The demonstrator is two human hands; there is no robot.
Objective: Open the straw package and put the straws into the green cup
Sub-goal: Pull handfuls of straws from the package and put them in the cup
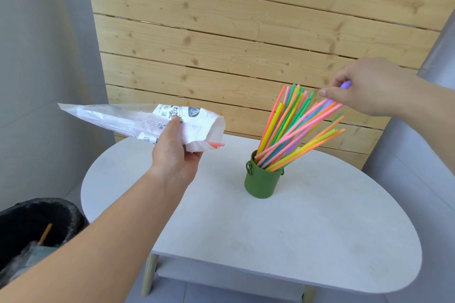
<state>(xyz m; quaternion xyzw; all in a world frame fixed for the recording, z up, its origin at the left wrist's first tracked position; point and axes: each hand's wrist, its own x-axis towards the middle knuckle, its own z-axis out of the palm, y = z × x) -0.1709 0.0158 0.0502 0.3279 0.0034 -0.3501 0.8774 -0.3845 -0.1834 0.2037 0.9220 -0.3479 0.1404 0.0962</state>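
— Where are the straws?
— Most straws [290, 130] stand fanned in the green cup [262, 181] on the white table [295, 229]. The right hand [369, 88] is closed around the top of a purple straw [346, 85], perhaps others too.
— And the package?
— The left hand [176, 152] grips the straw package [138, 120] above the table, two straw tips [216, 145] poking from its open end.

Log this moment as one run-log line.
left hand: holds package | right hand: grips straws in green cup | two straws left
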